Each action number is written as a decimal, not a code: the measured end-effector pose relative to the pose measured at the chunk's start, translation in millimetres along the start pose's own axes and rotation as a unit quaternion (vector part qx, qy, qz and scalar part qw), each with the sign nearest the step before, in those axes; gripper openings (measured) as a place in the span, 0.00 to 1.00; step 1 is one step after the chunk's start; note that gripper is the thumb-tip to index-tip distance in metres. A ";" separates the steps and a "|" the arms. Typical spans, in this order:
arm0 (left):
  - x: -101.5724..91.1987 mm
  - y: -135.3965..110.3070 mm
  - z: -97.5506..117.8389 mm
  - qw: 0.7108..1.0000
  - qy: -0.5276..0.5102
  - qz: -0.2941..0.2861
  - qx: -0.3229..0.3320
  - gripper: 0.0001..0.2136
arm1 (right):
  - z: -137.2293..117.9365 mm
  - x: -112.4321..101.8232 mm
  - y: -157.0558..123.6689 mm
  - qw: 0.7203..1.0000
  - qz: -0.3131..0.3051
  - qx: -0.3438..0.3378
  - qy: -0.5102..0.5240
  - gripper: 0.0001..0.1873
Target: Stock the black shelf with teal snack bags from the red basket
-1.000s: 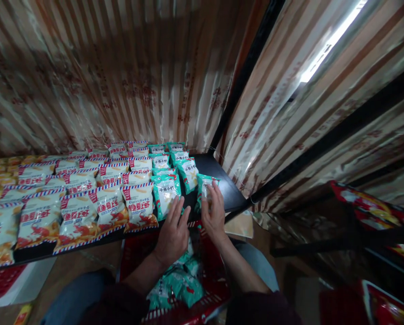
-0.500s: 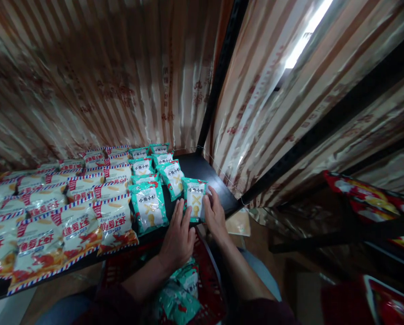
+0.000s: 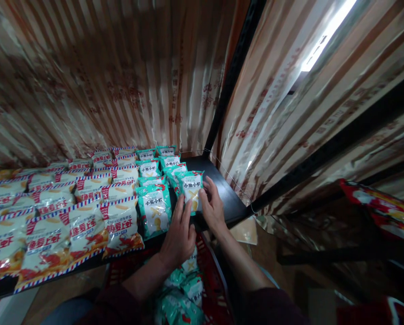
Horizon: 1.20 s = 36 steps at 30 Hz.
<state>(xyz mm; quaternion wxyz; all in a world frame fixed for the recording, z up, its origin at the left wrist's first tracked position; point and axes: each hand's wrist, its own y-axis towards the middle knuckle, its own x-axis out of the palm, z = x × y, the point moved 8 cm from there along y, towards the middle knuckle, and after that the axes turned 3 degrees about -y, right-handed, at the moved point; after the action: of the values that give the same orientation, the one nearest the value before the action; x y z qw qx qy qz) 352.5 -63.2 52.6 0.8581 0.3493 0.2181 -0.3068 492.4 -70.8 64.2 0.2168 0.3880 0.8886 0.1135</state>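
Observation:
A teal-and-white snack bag [image 3: 191, 187] stands at the front of the black shelf, tilted back against a similar bag behind it. My right hand [image 3: 213, 205] holds its right edge, with the thumb on the front. Against its lower left side press the fingers of my left hand [image 3: 180, 228], so the bag sits between both hands. Just left is another teal snack bag [image 3: 153, 210], with more of the same kind in rows behind. Below my forearms, a red basket [image 3: 215, 275] contains several teal snack bags [image 3: 183, 302].
Rows of white snack bags [image 3: 120, 225] with red lettering fill the shelf's left side. A black shelf [image 3: 218, 178] surface shows at right, bounded by a black upright post [image 3: 227, 85] and a slanting bar [image 3: 300, 171]. Striped curtains [image 3: 137, 81] hang behind. Red packages [image 3: 378, 207] are at far right.
Both hands have moved the snack bag back and left, against the bag behind it. It now leans and overlaps that bag. The view has shifted slightly left.

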 end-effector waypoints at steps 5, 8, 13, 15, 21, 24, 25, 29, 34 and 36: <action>0.2 1.4 -5.4 1.000 0.016 0.014 -0.006 0.37 | 0.4 12.5 11.3 0.999 -0.008 -0.030 -0.017 0.26; 3.0 0.5 -5.2 1.000 0.019 0.010 -0.006 0.38 | 4.3 15.6 14.7 0.999 -0.007 -0.036 -0.024 0.25; 5.6 -1.8 -4.8 0.999 0.018 0.007 -0.031 0.39 | 17.6 20.3 16.9 0.997 -0.039 -0.003 -0.062 0.25; 5.7 -1.9 -5.0 0.999 0.011 0.009 -0.045 0.39 | 24.5 21.1 17.1 0.996 -0.051 0.016 -0.071 0.26; 6.1 -2.7 -8.2 0.997 -0.014 0.025 -0.067 0.39 | 34.6 22.7 17.7 0.994 -0.078 0.038 -0.068 0.27; 5.4 -3.8 -8.4 0.997 -0.001 0.032 -0.068 0.39 | 28.6 30.5 15.9 0.992 -0.120 0.026 -0.032 0.26; 4.9 -3.9 -7.9 0.997 0.008 0.034 -0.066 0.39 | 25.8 32.9 15.0 0.991 -0.131 0.022 -0.023 0.26; 3.4 -3.7 -6.5 0.996 0.038 0.042 -0.064 0.39 | 17.2 37.1 11.2 0.990 -0.137 0.023 -0.021 0.26; 3.8 -4.4 -8.3 0.996 0.042 0.051 -0.068 0.39 | 14.1 37.6 5.6 0.989 -0.135 0.023 -0.052 0.26; 3.8 -4.9 -8.1 0.996 0.036 0.052 -0.068 0.39 | 16.1 36.0 3.9 0.990 -0.124 0.030 -0.066 0.26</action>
<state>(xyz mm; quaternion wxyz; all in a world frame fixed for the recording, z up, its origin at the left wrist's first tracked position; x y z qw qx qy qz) 350.5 -61.4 42.7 0.8860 0.3122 0.2509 -0.2337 480.8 -41.1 40.8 0.2756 0.2878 0.9166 0.0336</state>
